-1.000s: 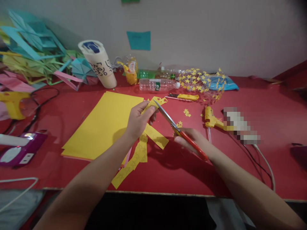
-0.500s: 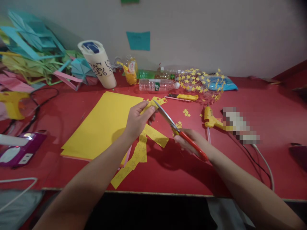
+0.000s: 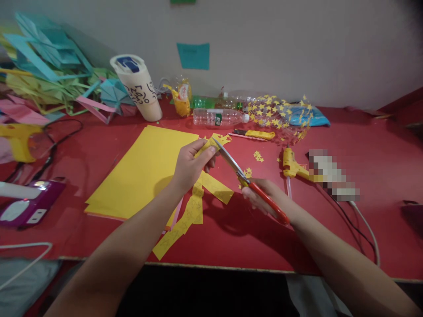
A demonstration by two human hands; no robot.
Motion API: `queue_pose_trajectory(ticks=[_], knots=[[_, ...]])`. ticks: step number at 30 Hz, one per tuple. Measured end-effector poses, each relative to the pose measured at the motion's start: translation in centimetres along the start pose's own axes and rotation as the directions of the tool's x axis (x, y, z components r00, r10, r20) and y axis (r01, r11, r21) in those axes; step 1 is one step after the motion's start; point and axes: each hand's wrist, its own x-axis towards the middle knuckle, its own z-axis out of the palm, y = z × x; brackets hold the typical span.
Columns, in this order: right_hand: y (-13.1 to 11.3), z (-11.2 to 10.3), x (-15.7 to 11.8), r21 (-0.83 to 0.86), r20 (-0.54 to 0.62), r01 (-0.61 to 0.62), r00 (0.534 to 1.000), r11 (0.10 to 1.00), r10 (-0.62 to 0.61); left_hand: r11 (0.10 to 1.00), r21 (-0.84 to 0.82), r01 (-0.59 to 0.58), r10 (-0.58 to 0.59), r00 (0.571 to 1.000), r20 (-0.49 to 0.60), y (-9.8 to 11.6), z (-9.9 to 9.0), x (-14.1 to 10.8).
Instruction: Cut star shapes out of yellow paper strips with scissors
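Pinched in the fingers of my left hand [image 3: 194, 163] is a small piece of yellow paper [image 3: 205, 145]. My right hand [image 3: 261, 196] grips red-handled scissors [image 3: 267, 202], and the blade tips meet the paper at its right edge. Below the hands lie yellow paper strips [image 3: 178, 229] with star outlines drawn on them. A stack of yellow sheets [image 3: 132, 171] rests under and left of my left forearm. Small cut-out stars [image 3: 258, 156] lie on the table beyond the scissors, and a strip with star-shaped holes [image 3: 222, 138] sits just past my left fingertips.
A yellow glue gun [image 3: 291, 163] and a yellow cutter knife [image 3: 259, 134] lie to the right. At the back stand a white tumbler [image 3: 140, 92], a clear bottle [image 3: 216, 117] and a star-covered bottle [image 3: 274, 112]. Folded coloured paper [image 3: 49, 57] and a purple power strip [image 3: 36, 204] occupy the left.
The view has shifted slightly, so things appear a little further right. Both hands keep their holds, with the scissors still at the paper.
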Motion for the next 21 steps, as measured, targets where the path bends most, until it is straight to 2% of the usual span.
queue_pose_trajectory(ticks=[6, 21], knots=[[0.03, -0.17, 0.04, -0.034, -0.005, 0.031, 1.0, 0.999, -0.031, 1.0, -0.004, 0.009, -0.009, 1.0, 0.019, 0.08, -0.33, 0.1], [0.0, -0.24, 0.05, -0.019, 0.014, 0.014, 1.0, 1.0, -0.014, 0.999, -0.018, 0.034, -0.032, 0.998, 0.055, 0.33, -0.9, 0.45]])
